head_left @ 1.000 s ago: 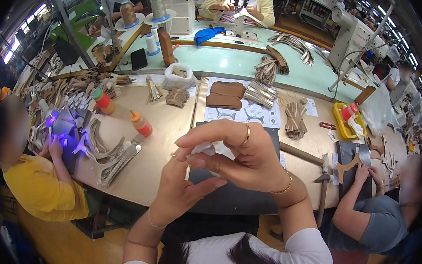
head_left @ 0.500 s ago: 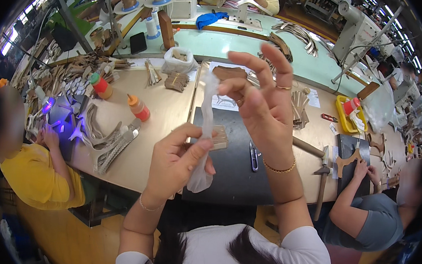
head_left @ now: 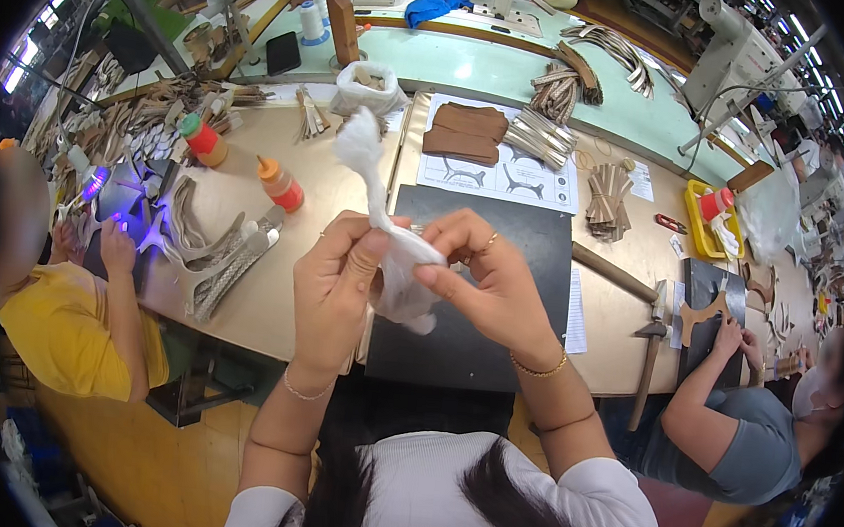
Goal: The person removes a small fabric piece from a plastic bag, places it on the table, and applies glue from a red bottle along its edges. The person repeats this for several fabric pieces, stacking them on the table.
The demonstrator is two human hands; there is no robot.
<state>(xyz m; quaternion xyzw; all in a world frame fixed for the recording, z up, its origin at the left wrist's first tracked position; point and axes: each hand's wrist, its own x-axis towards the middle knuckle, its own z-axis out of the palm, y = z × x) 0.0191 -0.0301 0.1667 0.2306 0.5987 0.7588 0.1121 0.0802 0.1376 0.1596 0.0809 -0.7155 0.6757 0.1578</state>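
Note:
Above the black mat (head_left: 444,356) I hold a thin, whitish plastic bag (head_left: 405,297) in front of me. Its neck is twisted into a rope, and the gathered end flares up to the left. My left hand (head_left: 333,281) pinches the twisted neck between thumb and fingers. On the bag's other side, my right hand (head_left: 489,277) is closed on the plastic just below the twist. What the bag contains is mostly hidden by the plastic and my fingers. Beyond the mat, a brown stack of strips (head_left: 464,133) and a pale bundle (head_left: 541,136) lie on a printed sheet (head_left: 552,192).
Two hammers, one upper (head_left: 610,277) and one lower (head_left: 646,368), lie right of the mat. A yellow basket (head_left: 692,215) stands farther right. Glue bottles (head_left: 279,186) and a white bag (head_left: 361,100) stand left. Co-workers sit at left (head_left: 84,334) and right (head_left: 728,441).
My right hand has come down from its raised, spread pose and now grips the bag. The bag's neck, loose before, is twisted. The tan bundle by my left hand is now mostly hidden.

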